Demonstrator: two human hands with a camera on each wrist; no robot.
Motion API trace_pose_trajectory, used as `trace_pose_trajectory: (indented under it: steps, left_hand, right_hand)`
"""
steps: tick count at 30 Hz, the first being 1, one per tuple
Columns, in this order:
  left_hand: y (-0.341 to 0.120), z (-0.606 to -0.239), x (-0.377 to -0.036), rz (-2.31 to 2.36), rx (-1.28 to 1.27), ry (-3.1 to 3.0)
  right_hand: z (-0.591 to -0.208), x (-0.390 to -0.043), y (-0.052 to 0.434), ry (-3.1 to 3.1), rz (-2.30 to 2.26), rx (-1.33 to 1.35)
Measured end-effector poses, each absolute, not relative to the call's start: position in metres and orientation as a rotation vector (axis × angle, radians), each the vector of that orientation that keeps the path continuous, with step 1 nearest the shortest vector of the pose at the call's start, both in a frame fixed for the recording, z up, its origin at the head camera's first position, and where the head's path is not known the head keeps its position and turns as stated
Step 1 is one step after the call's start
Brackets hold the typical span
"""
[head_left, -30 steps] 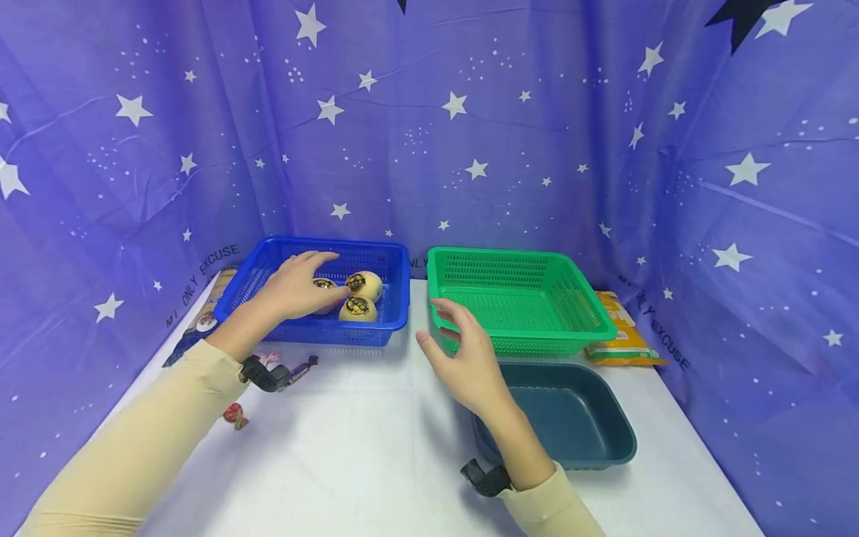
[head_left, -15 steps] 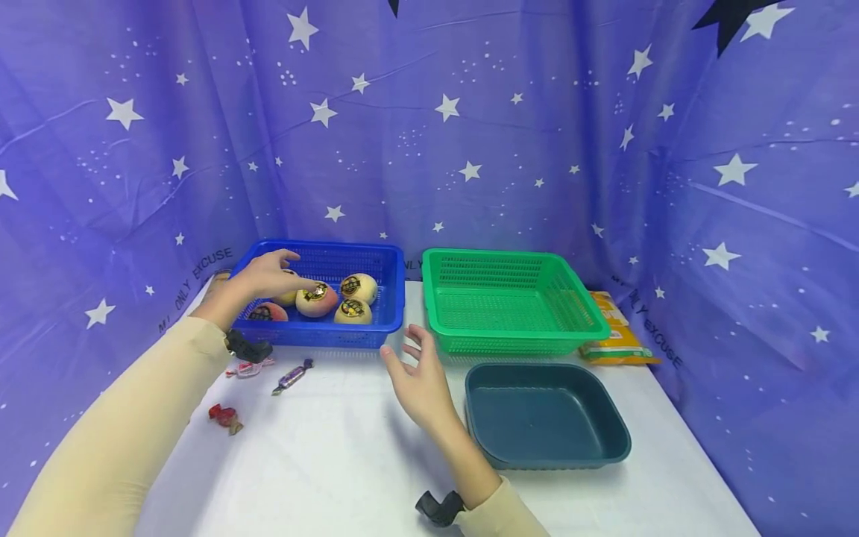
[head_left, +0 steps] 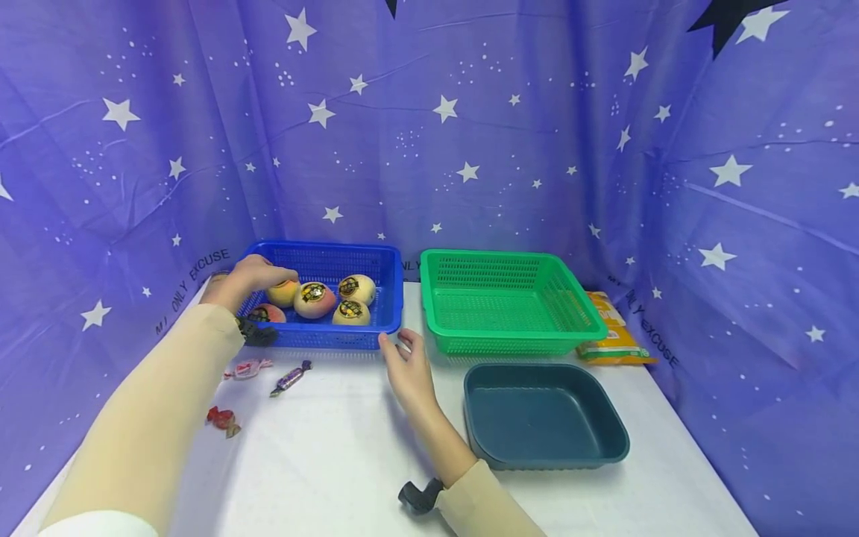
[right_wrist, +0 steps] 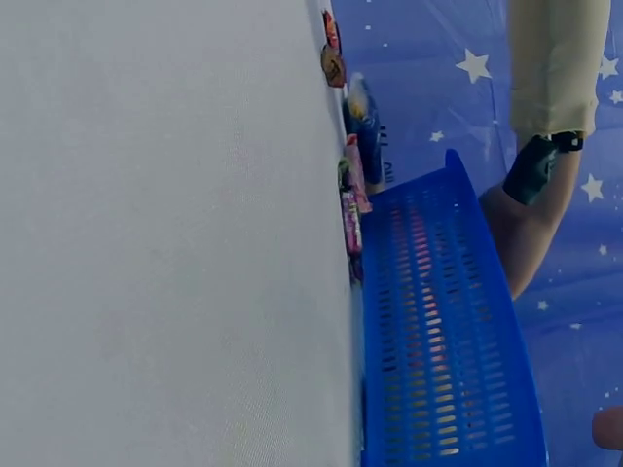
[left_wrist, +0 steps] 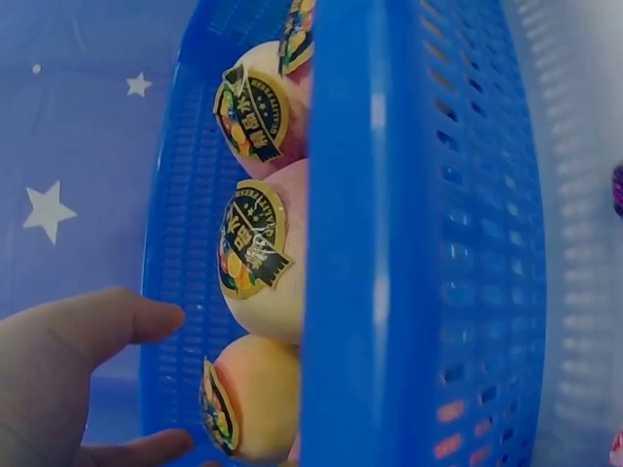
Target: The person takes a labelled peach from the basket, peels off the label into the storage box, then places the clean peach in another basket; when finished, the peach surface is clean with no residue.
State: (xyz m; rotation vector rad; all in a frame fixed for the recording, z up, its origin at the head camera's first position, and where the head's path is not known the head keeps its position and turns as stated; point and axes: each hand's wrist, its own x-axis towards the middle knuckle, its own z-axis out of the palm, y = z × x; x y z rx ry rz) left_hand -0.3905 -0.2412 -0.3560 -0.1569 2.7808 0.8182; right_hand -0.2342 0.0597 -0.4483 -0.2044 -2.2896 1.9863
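In the head view, a blue basket [head_left: 396, 298] holds several peaches with black-and-gold stickers. My left hand [head_left: 250, 280] reaches over the basket's left part, next to a yellowish peach [head_left: 287, 295]. The left wrist view shows its thumb and a finger [left_wrist: 146, 319] spread apart beside that peach [left_wrist: 263, 399], with a gap between. A pinkish peach [head_left: 314, 300] lies to the right of it. My right hand [head_left: 411, 373] is by the basket's front right corner, fingers loosely bent and holding nothing; whether it touches the rim I cannot tell.
A green basket [head_left: 436, 328] stands right of the blue one, with a dark teal tub [head_left: 546, 459] in front. Wrapped candies, one purple [head_left: 291, 378], one pink [head_left: 248, 369] and one red [head_left: 223, 421], lie at the left. An orange packet [head_left: 620, 339] is at the right.
My left hand has moved left and lowered to the yellowish peach, uncovering other peaches. My right hand has moved left, from in front of the green basket to the blue basket's corner.
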Motion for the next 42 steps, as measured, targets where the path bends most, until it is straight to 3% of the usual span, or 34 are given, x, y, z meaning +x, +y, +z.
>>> trace_pose_trajectory:
  steps: [19, 32, 42]
  left_hand:
    - [-0.228, -0.368, -0.414, 1.265, -0.426, 2.437]
    - [-0.232, -0.377, -0.438, 1.052, -0.377, 2.533]
    - [-0.229, -0.38, -0.427, 1.074, -0.483, 2.646]
  right_hand:
    - [-0.465, -0.267, 0.046, -2.067, 2.187, -0.222]
    - [-0.468, -0.27, 0.043, -2.091, 2.134, -0.194]
    - [-0.47, -0.267, 0.045, -2.097, 2.142, -0.187]
